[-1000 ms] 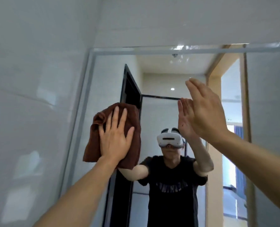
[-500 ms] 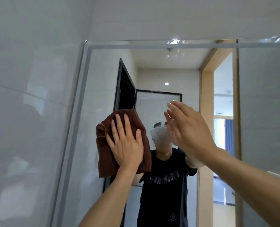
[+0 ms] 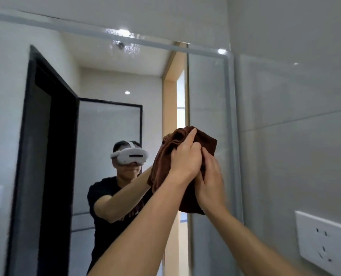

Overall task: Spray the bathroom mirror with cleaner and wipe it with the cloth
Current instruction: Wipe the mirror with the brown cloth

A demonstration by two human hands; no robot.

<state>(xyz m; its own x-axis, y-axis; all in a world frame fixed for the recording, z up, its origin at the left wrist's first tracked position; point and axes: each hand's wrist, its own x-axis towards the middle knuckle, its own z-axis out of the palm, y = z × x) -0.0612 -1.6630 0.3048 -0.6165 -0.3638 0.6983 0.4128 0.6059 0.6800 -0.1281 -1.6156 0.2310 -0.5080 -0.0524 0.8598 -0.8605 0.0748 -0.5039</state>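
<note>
Two bare hands, our left hand (image 3: 185, 159) and right hand (image 3: 210, 177), are gripping the bunched dark-brown terry cloth (image 3: 186, 166) against the large frameless wall mirror (image 3: 105, 120) near its right edge, mid-wipe; next we are likely sweeping across unwiped glass.

I see the cloth (image 3: 187, 154) as dark reddish-brown, plain, no pattern. Mirror (image 3: 109, 120) has a pale silver-grey frame. Wall tiles (image 3: 297, 92) are glossy light grey, plain, with thin darker grout lines. Wall socket (image 3: 325, 240) is white. In the reflection: door frame (image 3: 52, 156) is black, a second panel has a thin black border round a pale grey face, the doorway trim is light tan wood, the headset (image 3: 130, 155) is white, the T-shirt (image 3: 103, 194) is black.
</note>
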